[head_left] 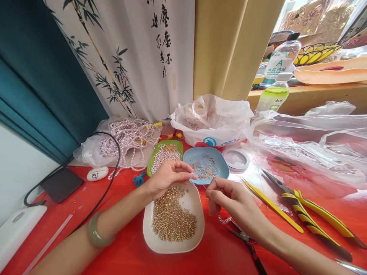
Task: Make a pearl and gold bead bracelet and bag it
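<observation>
Pinching a fine beading strand (thread or wire, unclear) between right hand thumb and forefinger, just beside left hand fingertips — close together, clamped or not, cannot tell. Probably light, springy, easily slipped; best held near the tip. Below the left grip, see gold beads in a white dish — likely smooth, prone to rolling.

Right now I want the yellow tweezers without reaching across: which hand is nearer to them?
Right. The right hand is just to the left of the tweezers, close to their tips; the left hand is farther left, by the far side of the white dish.
</observation>
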Available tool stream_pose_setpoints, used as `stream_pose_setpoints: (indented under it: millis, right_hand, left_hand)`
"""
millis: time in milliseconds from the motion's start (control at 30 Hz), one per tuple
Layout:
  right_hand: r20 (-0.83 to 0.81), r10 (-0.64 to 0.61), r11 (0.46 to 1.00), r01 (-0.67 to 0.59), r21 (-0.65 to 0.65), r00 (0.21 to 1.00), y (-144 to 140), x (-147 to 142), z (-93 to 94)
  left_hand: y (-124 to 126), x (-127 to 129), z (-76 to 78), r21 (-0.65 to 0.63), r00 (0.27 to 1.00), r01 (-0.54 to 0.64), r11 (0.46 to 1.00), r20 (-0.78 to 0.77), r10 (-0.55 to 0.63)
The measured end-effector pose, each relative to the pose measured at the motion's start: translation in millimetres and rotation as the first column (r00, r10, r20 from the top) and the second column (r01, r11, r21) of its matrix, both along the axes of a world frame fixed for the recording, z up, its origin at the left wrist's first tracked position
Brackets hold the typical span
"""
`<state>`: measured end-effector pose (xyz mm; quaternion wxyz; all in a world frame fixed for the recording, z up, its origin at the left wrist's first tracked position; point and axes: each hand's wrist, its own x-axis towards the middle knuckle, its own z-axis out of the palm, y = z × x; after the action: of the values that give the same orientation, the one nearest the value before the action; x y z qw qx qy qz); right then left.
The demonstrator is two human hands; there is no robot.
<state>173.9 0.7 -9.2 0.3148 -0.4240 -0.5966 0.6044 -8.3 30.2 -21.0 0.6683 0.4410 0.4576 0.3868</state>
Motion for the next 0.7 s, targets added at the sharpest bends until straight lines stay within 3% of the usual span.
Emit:
stream_pose_setpoints:
  millis: [700]
  right_hand:
    - [0.071, 0.006, 1.000, -0.007, 0.008, 0.997, 1.5, -0.4, -7.1]
  left_hand:
    - [-1.8, 5.1, 1.3, 0.105, 0.995, 0.027, 0.994, -0.096, -0.017]
